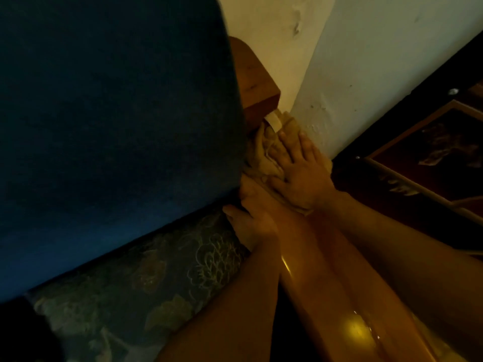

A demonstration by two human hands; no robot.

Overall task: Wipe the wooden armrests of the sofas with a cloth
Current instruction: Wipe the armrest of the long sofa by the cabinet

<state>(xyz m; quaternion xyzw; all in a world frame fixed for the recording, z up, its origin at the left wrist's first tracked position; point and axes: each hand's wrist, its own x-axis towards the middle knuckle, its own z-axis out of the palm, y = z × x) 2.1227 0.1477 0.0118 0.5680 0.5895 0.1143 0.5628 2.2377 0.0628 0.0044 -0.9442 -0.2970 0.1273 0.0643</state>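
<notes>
A glossy brown wooden armrest [321,291] runs from the lower right up toward the sofa's back corner. My right hand [300,176] lies flat, fingers spread, pressing a crumpled beige cloth [264,152] onto the armrest's far end. My left hand [253,220] rests on the armrest's inner edge, beside the blue back cushion [117,139], fingers curled over the edge; it holds nothing I can make out. A brown wooden frame post [256,82] rises just beyond the cloth.
A white wall [379,61] stands close along the armrest's outer side. A floral seat cushion [156,278] lies below the blue cushion. A dark, gold-framed panel [431,158] sits low at the right. The scene is dim.
</notes>
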